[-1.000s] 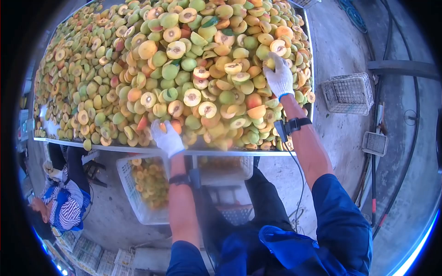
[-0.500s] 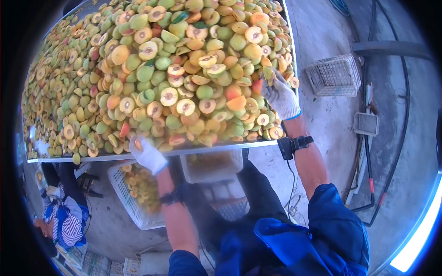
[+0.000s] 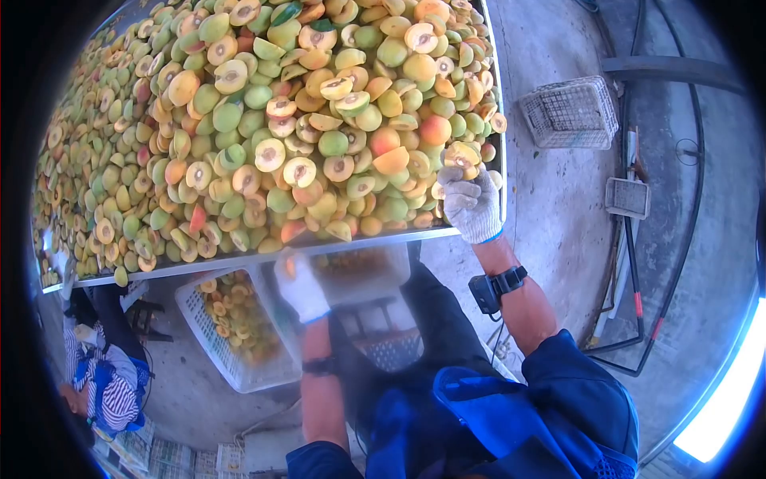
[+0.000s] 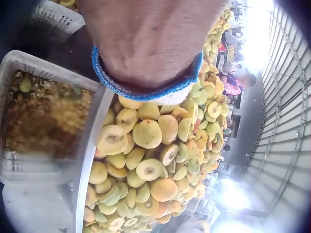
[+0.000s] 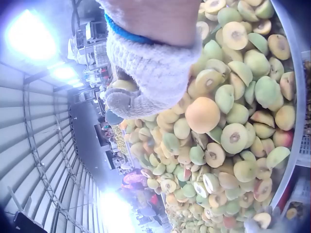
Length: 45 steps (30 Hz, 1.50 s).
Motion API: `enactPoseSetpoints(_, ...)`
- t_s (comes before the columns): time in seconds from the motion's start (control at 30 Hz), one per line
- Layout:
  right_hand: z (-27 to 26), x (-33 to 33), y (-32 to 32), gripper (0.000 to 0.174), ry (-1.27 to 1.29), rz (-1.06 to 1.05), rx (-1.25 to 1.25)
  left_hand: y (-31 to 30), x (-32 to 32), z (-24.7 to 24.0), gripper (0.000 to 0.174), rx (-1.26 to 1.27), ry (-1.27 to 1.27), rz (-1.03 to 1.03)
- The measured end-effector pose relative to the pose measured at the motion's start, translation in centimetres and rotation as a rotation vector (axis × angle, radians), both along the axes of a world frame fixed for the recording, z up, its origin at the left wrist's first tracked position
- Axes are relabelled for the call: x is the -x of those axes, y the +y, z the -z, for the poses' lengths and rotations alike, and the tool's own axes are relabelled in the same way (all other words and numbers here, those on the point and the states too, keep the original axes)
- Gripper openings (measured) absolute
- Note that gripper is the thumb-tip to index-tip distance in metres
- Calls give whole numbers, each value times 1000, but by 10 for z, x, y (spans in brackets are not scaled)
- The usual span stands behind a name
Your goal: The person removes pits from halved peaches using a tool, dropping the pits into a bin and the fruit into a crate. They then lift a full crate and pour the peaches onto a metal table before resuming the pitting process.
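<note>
A wide heap of halved apricots [image 3: 270, 155], green to orange and many with the pit cavity showing, covers a metal-edged table [image 3: 199, 264]. My gloved right hand [image 3: 471, 203] is at the table's near right corner, fingers curled round an apricot half [image 3: 463, 156] with its cut face up. In the right wrist view, part of that fruit [image 5: 125, 85] shows between the gloved fingers. My gloved left hand [image 3: 302, 289], blurred, is just off the near edge above the crates. It pinches a small orange apricot half [image 5: 262, 220]; its fingers are hidden in the left wrist view.
Below the near edge stand two white crates, one [image 3: 231, 367] with apricot halves and another [image 4: 48, 167] with wet-looking pieces. An empty-looking basket [image 3: 570, 112] and a small tray [image 3: 627, 198] lie on the right floor. A person [image 3: 108, 383] sits at the left.
My right hand has come from the heap towards the near right corner, now with an apricot half in its fingers. My left hand has drawn back off the table edge. The head view has shifted.
</note>
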State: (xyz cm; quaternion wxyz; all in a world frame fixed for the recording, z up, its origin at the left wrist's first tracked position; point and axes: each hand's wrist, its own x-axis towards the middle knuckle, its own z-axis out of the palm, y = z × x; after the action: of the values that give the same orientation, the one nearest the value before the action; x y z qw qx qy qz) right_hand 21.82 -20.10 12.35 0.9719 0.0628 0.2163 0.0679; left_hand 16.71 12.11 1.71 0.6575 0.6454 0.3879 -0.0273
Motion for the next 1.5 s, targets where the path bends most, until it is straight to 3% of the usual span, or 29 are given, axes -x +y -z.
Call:
enactPoseSetpoints(0.17,7,5,7,31,-125,-78,-143,-8,13,0,35,-82,-28,142)
enactPoseSetpoints(0.3,16,11,13,35,-68,-74,-94,-4,9,-4,35,-161,2,190)
enactPoseSetpoints(0.4,23,13,12,53,12,-270,790,1,13,-11,32,-134,34,130)
enactPoseSetpoints(0.43,29,17,13,53,16,-272,788,1,13,-12,31,-79,56,97)
enactPoseSetpoints(0.5,42,25,12,52,219,-383,1291,2,14,-14,29,-90,32,78)
enactPoseSetpoints(0.53,54,33,2,53,185,-464,1457,4,15,-17,28,-48,113,50)
enactPoseSetpoints(0.63,70,59,-17,55,330,-542,1559,7,25,-11,29,0,232,15)
enactPoseSetpoints(0.67,84,69,-27,55,360,-654,1774,8,30,-8,29,-1,247,5)
enactPoseSetpoints(0.83,121,101,-51,55,388,-700,1848,9,59,40,27,-32,246,48)
enactPoseSetpoints(0.9,135,109,-55,56,248,-682,2229,4,64,48,28,-21,248,57)
enactPoseSetpoints(0.93,132,110,-57,56,260,-682,2228,1,65,50,28,-9,245,56)
enactPoseSetpoints(1.0,128,113,-64,53,336,-719,1981,-5,66,54,28,6,225,81)
enactPoseSetpoints(1.1,128,116,-90,48,319,-566,2017,-12,67,54,28,31,208,92)
enactPoseSetpoints(1.13,123,116,-98,37,431,-503,2116,-15,66,52,28,43,211,80)
enactPoseSetpoints(1.17,121,114,-106,37,438,-505,2116,-17,65,51,28,43,215,84)
enactPoseSetpoints(1.23,124,119,-140,27,947,-674,2132,-20,66,52,30,46,252,85)
enactPoseSetpoints(1.33,119,121,-149,31,994,-576,2295,-25,73,55,31,36,212,35)
enactPoseSetpoints(1.47,133,123,-141,27,972,-551,2306,-13,80,63,33,-82,231,70)
enactPoseSetpoints(1.5,140,126,-141,23,859,-488,2499,-11,78,62,36,-37,239,34)
